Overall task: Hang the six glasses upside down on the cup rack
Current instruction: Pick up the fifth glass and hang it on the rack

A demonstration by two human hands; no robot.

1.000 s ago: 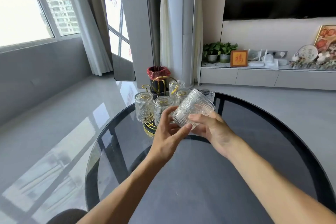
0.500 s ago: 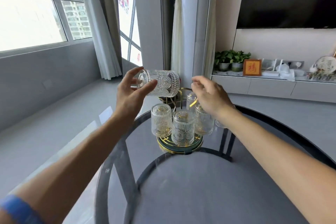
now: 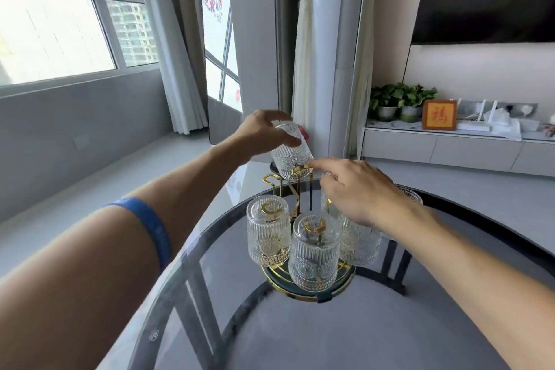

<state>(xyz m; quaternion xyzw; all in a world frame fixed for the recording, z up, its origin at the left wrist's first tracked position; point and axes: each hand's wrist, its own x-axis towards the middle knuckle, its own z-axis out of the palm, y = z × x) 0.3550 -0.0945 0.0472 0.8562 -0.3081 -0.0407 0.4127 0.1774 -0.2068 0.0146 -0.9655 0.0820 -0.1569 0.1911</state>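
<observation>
Our left hand (image 3: pixel 264 132) grips a ribbed glass (image 3: pixel 290 149) mouth-down above the gold cup rack (image 3: pixel 300 186) — our right hand (image 3: pixel 357 189) is loose, forefinger touching the glass's rim.

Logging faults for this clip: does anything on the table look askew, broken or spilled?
Nothing broken or spilled. Only the glass in the left hand is tilted, mouth down over the rack, not yet hung.

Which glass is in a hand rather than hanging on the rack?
The glass at the back, gripped mouth-down by the left hand above a rack hook; the others already hang.
</observation>
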